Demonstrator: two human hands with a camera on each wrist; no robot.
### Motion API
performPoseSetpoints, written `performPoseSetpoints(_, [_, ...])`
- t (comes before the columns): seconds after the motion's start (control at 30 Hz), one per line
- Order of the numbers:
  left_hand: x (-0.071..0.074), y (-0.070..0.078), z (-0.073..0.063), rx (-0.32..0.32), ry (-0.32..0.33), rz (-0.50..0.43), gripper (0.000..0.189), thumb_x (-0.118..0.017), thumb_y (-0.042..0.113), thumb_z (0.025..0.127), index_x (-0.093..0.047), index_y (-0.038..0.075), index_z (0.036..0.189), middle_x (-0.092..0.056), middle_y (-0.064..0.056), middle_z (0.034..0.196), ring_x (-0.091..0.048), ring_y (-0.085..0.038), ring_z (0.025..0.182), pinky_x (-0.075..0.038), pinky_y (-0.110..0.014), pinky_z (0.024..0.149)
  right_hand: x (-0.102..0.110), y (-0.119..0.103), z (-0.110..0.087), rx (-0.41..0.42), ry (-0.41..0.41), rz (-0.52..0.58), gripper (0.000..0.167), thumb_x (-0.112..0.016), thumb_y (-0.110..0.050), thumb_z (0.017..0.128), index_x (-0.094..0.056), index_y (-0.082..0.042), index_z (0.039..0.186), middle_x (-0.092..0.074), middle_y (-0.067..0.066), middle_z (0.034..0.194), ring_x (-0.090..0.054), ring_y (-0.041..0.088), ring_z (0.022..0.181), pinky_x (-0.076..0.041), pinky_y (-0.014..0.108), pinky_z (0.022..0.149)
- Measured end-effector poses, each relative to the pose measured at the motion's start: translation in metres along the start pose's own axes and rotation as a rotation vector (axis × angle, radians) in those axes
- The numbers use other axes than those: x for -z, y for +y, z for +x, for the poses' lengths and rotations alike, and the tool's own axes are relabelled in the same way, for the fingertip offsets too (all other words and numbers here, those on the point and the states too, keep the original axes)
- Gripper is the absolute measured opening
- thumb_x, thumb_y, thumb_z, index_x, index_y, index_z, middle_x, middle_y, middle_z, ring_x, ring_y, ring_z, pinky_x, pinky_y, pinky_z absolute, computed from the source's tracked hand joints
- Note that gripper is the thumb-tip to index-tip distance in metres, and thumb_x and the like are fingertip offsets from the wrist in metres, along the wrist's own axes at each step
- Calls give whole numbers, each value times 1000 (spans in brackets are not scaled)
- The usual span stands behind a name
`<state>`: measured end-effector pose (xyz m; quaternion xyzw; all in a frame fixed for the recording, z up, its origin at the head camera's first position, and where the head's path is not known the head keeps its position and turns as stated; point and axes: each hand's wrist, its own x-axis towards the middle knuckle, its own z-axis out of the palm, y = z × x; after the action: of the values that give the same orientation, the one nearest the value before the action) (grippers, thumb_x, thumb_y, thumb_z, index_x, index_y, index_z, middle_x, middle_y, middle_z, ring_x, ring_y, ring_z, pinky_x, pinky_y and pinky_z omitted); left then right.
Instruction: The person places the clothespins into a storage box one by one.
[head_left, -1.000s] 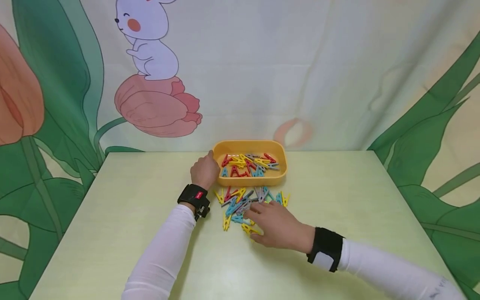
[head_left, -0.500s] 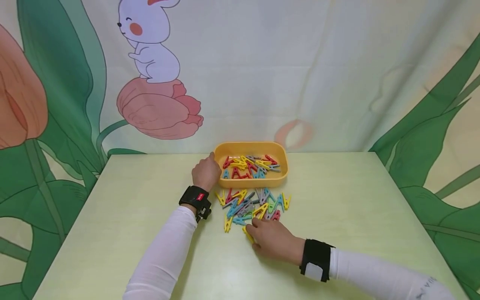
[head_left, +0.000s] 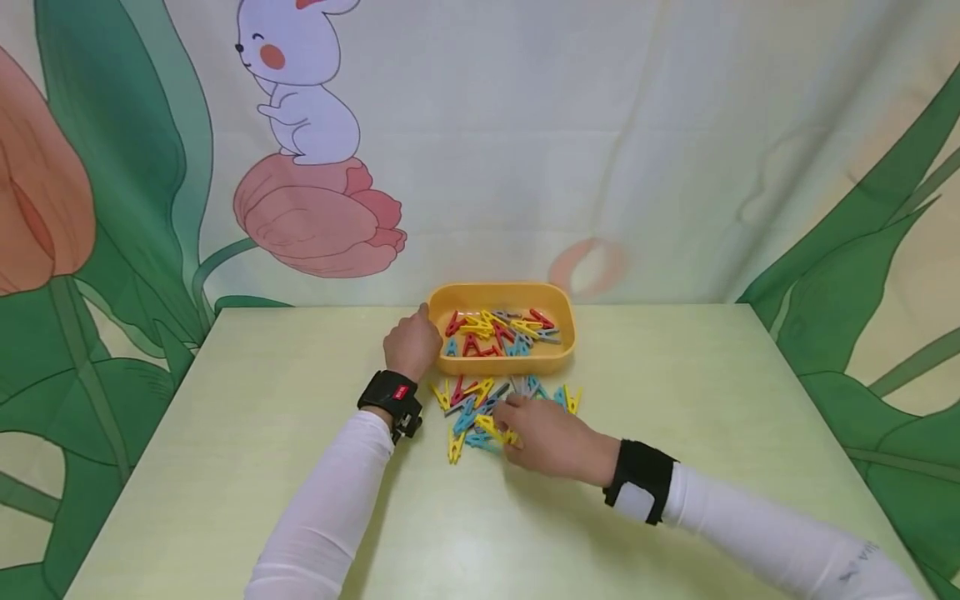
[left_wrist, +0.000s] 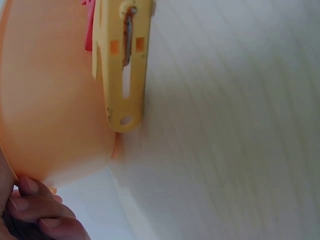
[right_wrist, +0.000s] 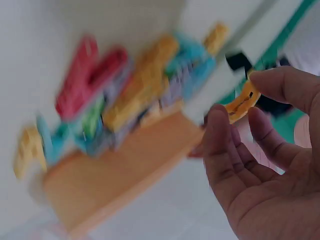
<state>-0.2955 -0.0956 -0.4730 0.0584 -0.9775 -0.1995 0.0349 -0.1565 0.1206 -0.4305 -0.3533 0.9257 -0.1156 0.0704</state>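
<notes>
Two arms, white sleeves on both. Left sleeve [head_left: 322,508]: plain, close-fitting, a few creases toward the elbow, ends at the wrist. Left wristband [head_left: 384,388]: wide, black, small red tag [head_left: 401,392] with pale lettering, too small to read; small black device [head_left: 408,422] on its inner side, details unclear. Left hand [head_left: 412,342] bare, short nails [left_wrist: 20,203]. Right sleeve [head_left: 757,529]: same white, dark print [head_left: 858,562] on the forearm, unreadable. Right wristband [head_left: 649,475]: broad, black, with a whitish rectangular patch [head_left: 634,502]. Right hand [head_left: 551,437] bare.
</notes>
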Motion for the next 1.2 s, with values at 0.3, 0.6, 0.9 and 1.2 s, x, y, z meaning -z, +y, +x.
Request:
performPoseSetpoints(0.3, [1,0,-1,-13,3,0,47,-49,22,101,-45,6,145,-69,-20,116,-70,-36,93,-57,-51,84,65,44,34,-34,217,-7,24,-70,-23,90,-61,-8,107,-62,7,102,-60,20,85,-52,31,75])
performPoseSetpoints(0.6, [-2,-2,-1,-20,10,13,46,-49,22,100,-47,7,144,-70,-20,113,-70,-36,91,-58,-50,82,54,83,71,-54,247,-97,25,-72,-25,89,-61,-9,105,-63,9,105,-59,23,89,-53,35,82])
performPoseSetpoints(0.9, [-3,0,-2,-18,10,22,47,-49,22,100,-47,6,144,-70,-19,114,-70,-35,91,-58,-50,82,41,94,86,-155,166,-91,60,-70,-41,89,-51,-15,139,-52,11,144,-55,32,126,-46,45,106])
performPoseSetpoints(1.2, [-1,3,-1,0,7,53,50,-53,23,99,-45,6,146,-70,-19,116,-70,-35,94,-57,-50,86,51,93,75,-168,154,-99,88,-69,-52,86,-25,-26,157,-21,10,164,-32,39,145,-25,62,116])
